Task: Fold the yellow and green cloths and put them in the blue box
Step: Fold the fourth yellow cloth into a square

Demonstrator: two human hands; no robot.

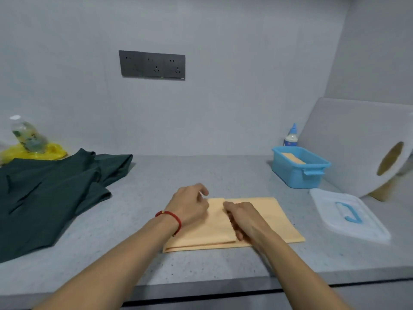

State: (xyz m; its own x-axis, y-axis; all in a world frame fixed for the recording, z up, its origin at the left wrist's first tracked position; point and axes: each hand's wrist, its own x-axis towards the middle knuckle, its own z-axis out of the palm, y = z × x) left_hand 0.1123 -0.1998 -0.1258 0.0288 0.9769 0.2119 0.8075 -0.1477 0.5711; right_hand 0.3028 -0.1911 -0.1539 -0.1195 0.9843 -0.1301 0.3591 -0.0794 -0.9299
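Yellow cloth [263,222] folded; green cloth [49,193] rumpled

Even, soft, dim-grey light; faint shadows. Wide-angle bending at frame edges. Clear plastic bottle [28,136] upper left and both hands' fingertips blurred.

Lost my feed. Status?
Both hands flat on half-folded yellow cloth. Green cloth unfolded, left. Blue box open, path clear.

Bare table [190,173] open from 10 to 1 o'clock, back to the wall. Blocked at 9 o'clock by green cloth [51,193], bottle [28,136] behind. At 2 o'clock, blue box [299,168] with top open; lid [348,214] flat at 3 o'clock, paper roll [384,162] crowding just behind.
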